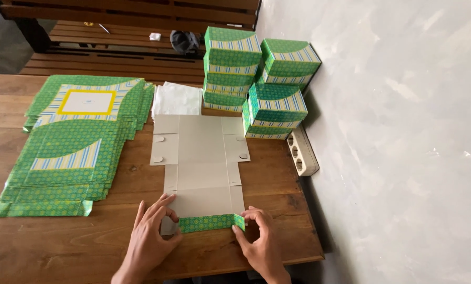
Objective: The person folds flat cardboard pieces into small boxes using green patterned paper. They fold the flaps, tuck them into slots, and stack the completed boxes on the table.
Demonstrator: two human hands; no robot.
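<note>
A flat cardboard box blank (201, 158) lies grey side up on the wooden table (62, 247). Its near flap (209, 223) is folded up, showing a green patterned face. My left hand (148, 239) presses on the flap's left end with its fingers on the grey card. My right hand (259, 239) pinches the flap's right corner. Both hands touch the same blank.
A stack of flat green patterned blanks (75, 142) lies at the left. Several assembled green boxes (256, 79) are stacked at the back by the grey wall (403, 131). White paper sheets (176, 100) lie behind the blank. A power strip (301, 152) sits by the wall.
</note>
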